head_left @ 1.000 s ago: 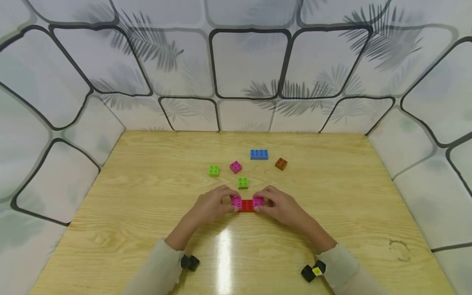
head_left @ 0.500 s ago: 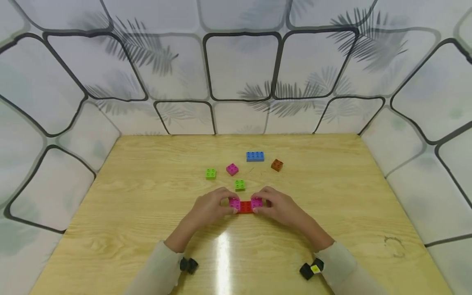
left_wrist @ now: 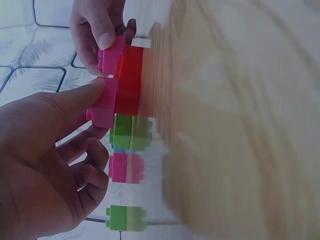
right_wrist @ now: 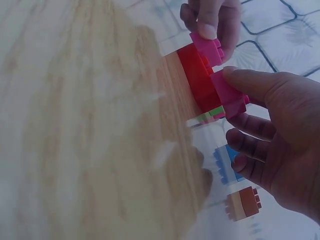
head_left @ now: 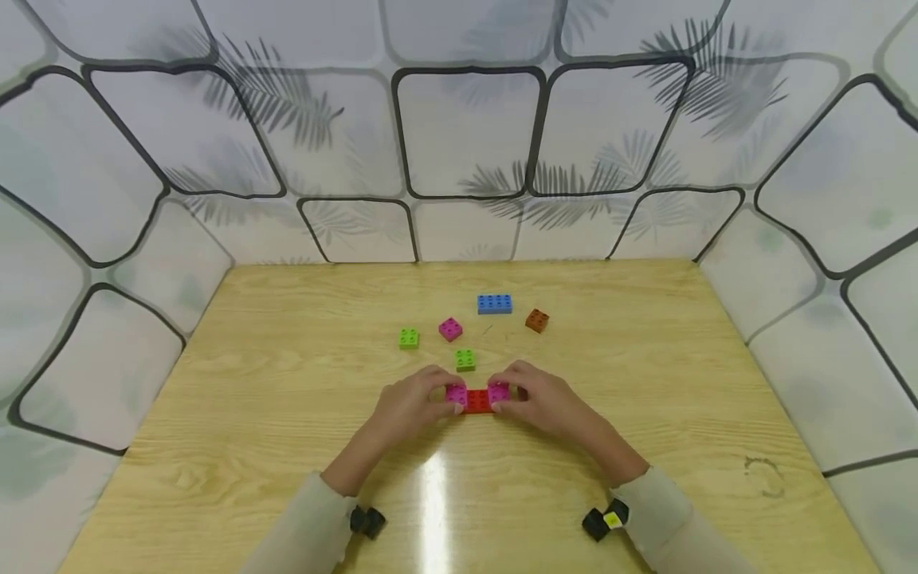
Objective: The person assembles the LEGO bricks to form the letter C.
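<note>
A long red toy building brick (head_left: pixel 478 401) lies on the table between the two hands. On its left end is a small pink brick (head_left: pixel 457 395), pinched between thumb and fingers of my left hand (head_left: pixel 409 404). My right hand (head_left: pixel 536 396) pinches a second small pink brick (head_left: pixel 499 392) at the right end. Seen from the left wrist, the nearer pink brick (left_wrist: pixel 103 106) sticks out a little past the end of the red brick (left_wrist: pixel 130 80). From the right wrist, the pink brick (right_wrist: pixel 229 94) there overhangs its end too. Between the pink ones, red studs show bare.
Just beyond the hands lies a green brick (head_left: pixel 465 359). Farther back are another green brick (head_left: pixel 409 338), a loose pink brick (head_left: pixel 450 329), a blue brick (head_left: pixel 495 304) and a brown brick (head_left: pixel 537 320). A patterned cloth wall (head_left: pixel 466 131) encloses the table's back and sides.
The head view has shifted slightly, so the whole scene sits a little farther left. Both hands keep their hold, and hands and bricks stay put relative to each other.
</note>
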Motion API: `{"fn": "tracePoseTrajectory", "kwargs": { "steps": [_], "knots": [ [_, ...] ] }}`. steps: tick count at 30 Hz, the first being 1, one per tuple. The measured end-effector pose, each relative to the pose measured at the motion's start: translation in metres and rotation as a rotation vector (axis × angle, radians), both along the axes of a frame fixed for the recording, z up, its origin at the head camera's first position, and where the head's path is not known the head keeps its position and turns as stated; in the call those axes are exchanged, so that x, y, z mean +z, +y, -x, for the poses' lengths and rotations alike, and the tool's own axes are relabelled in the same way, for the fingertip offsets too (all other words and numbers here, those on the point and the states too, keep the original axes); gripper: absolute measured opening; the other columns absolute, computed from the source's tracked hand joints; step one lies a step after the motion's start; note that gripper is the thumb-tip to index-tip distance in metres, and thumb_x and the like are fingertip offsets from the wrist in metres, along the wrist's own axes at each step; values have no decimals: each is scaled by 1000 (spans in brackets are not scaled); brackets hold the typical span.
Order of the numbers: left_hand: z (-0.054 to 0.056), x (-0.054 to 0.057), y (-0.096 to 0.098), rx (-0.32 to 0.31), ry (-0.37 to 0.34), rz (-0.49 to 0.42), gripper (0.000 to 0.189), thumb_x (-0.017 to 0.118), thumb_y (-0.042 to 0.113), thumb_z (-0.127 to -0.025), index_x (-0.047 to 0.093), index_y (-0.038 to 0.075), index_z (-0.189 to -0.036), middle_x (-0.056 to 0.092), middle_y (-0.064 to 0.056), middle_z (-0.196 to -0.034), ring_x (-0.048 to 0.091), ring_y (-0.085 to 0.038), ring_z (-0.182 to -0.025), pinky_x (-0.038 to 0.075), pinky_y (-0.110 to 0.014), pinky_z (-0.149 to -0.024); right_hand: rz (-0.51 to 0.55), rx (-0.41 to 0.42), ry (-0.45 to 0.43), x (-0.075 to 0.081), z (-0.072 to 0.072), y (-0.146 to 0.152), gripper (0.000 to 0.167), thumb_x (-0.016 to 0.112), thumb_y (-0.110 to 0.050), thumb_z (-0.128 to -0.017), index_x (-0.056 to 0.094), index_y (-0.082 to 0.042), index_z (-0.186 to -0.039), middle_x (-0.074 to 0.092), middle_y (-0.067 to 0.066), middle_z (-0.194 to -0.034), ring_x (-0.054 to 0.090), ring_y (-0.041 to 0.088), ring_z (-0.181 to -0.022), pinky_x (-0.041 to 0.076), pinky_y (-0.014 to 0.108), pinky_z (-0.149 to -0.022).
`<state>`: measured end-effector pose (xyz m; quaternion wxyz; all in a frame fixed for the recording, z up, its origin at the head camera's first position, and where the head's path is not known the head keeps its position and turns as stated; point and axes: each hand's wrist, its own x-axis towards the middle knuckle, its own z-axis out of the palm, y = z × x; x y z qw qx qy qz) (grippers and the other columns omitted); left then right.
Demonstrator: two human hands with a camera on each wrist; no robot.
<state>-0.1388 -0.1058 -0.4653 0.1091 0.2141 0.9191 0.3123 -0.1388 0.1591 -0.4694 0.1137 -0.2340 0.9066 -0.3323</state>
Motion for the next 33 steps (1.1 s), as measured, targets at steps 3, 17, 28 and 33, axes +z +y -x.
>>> {"fn": "tracePoseTrajectory", "kwargs": {
  "steps": [3,17,28,33],
  "knots": [
    [1,0,4,0,5,0,32,71,36,-94,69,27,-125,66,7,-121,64,-17,-110,52,-44,-86,-3,-10,-2,2,1,3,34,68,-44,-95,68,-26,-125,58,-10,-107,51,11,-85,46,27,-71],
    [16,8,2,25,-129,-91,38,68,43,-95,67,28,-131,63,7,-125,59,-14,-92,51,-35,-73,-13,-7,-16,1,5,9,38,68,-46,-95,67,-26,-127,57,-10,-107,51,11,-86,46,28,-72],
    [43,3,0,88,-115,-184,40,69,33,-97,64,23,-135,62,2,-128,55,-18,-86,48,-34,-69,-2,0,-10,-2,3,8,39,66,-47,-96,67,-24,-127,58,-9,-110,51,11,-87,46,28,-72],
    [53,-6,5,72,-108,-199,46,70,30,-96,60,21,-140,61,-1,-128,54,-19,-87,48,-34,-70,0,5,-4,-4,3,10,40,65,-48,-96,67,-25,-128,58,-10,-112,52,11,-87,46,27,-72]
  ]
}}
